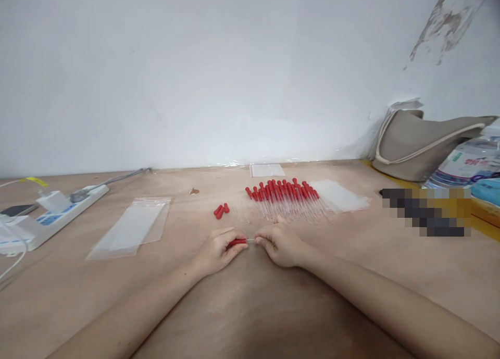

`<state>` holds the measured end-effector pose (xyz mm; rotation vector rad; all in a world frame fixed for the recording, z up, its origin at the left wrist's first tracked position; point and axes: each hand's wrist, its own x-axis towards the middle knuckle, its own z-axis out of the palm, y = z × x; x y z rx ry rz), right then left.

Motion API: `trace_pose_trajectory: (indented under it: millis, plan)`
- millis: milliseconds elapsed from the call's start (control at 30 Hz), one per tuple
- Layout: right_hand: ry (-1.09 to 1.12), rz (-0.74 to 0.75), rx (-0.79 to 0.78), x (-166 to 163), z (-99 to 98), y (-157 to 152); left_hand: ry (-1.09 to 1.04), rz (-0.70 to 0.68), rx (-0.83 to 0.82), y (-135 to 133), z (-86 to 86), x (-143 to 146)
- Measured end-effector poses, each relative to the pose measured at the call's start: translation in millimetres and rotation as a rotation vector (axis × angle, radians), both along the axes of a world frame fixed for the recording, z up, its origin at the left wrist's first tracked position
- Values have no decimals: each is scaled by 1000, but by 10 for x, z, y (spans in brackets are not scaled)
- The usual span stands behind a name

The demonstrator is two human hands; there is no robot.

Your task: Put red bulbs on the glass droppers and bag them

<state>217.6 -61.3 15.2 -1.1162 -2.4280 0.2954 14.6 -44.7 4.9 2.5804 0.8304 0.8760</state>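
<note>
Low over the front of the table, my left hand (223, 248) is closed around a red rubber bulb (238, 241). Facing it, my right hand (279, 243) pinches a thin clear glass tube (250, 240); the tube's near end meets the bulb's mouth, and most of it is hidden by my fingers. Just beyond the hands lie a few loose red bulbs (220, 211) and some bare clear tubes (240, 213). A row of droppers with red bulbs (283, 189) lies side by side behind my right hand, their tubes pointing toward me.
Clear plastic bags (130, 226) lie on the left, with more bags (339, 195) beside the droppers and a small one (267, 170) by the wall. A power strip (70, 215) stands far left. At right are a grey-beige hat (425, 140), a water bottle (469, 161) and a pixelated dark object (425, 213).
</note>
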Motion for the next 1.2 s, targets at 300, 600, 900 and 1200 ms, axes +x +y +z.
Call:
trace_pose_trajectory:
  millis: [300, 600, 900, 1200]
  plan:
    - [89, -57, -254, -44, 53, 87, 43, 35, 123, 49, 34, 10]
    - [281, -145, -368, 188, 367, 205, -2, 407, 216, 396, 47, -279]
    - [47, -750, -23, -118, 335, 854, 21, 483, 54, 459, -28, -319]
    - [-218, -760, 12, -211, 147, 910, -8, 414, 40, 504, -48, -299]
